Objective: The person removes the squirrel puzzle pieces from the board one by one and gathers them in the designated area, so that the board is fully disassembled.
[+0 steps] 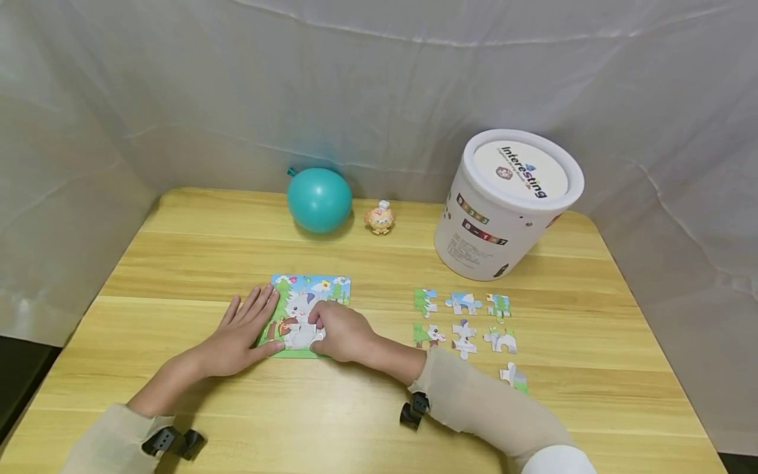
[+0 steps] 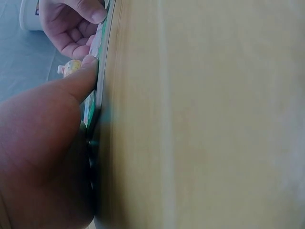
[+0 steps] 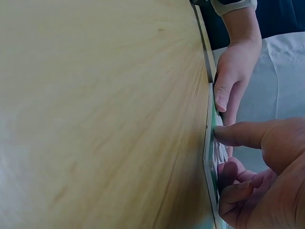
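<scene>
A picture puzzle board with a grey cartoon animal on it lies left of the table's middle. My left hand rests flat along its left side, fingers spread, the thumb on the lower edge. Over the board's right half is my right hand, with curled fingers. Its thumb and index finger pinch a puzzle piece against the board; the hand hides part of it. In the right wrist view, the thumb touches the board near its edge. Several loose puzzle pieces lie in rows to the right.
A teal balloon and a small chick figurine stand near the table's back edge. To their right is a large white lidded bucket. Grey cloth hangs behind and beside the wooden table.
</scene>
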{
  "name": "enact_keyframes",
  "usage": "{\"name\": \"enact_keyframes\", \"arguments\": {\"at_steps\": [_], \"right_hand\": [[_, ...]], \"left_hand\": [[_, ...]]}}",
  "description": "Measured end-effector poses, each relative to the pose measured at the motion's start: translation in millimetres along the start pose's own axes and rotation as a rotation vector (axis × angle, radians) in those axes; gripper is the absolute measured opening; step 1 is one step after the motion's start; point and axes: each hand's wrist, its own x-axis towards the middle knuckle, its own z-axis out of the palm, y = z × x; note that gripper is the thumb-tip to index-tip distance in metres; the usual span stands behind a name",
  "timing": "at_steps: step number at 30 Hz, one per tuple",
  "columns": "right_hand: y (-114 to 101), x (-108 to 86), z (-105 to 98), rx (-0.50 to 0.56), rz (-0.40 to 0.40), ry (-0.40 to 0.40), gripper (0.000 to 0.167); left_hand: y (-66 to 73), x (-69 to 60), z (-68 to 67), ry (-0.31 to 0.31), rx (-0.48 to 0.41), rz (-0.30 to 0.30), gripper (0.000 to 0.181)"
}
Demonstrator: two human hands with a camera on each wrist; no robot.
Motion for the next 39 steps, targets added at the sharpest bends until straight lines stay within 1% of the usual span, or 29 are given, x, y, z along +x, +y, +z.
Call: {"name": "enact_keyframes", "arguments": {"at_steps": [3, 7, 13, 17, 23, 28, 32, 34, 39], "right_hand": [[-0.1, 0.1, 1.0, 0.012, 0.008, 0.01, 0.033], [0.2, 0.8, 2.0, 0.053, 0.015, 0.03, 0.027], [2.9, 1.9, 0.6, 0.09, -0.02, 0.065, 0.014], [5.5, 2.6, -0.6, 0.14, -0.039, 0.074, 0.013], [6.8, 2.3, -4.6, 0.291, -0.018, 0.056, 0.014], [9.2, 1.4, -10.1, 0.413, 0.008, 0.04, 0.013], [13.7, -1.7, -17.6, 0.472, 0.021, 0.027, 0.013], [16.7, -5.5, -22.9, 0.491, 0.028, 0.02, 0.012], [29.7, -20.4, -37.7, 0.518, 0.028, 0.008, 0.012]], "left_hand": [[0.8, -0.5, -0.2, 0.009, -0.004, 0.011, 0.089], [2.0, -0.8, -0.7, 0.007, -0.002, 0.006, 0.089], [2.9, -0.4, -1.7, -0.004, -0.002, -0.008, 0.089], [2.7, -0.8, -1.4, 0.0, 0.004, -0.006, 0.089], [1.5, -0.3, -1.0, 0.003, -0.003, 0.006, 0.089], [-5.3, -0.7, 5.6, 0.054, -0.007, 0.057, 0.089], [-10.9, -0.7, 10.2, 0.078, -0.007, 0.083, 0.089], [-11.8, -0.7, 10.5, 0.076, -0.012, 0.083, 0.089], [-16.5, 0.2, 13.6, 0.06, 0.024, 0.059, 0.09]]}}
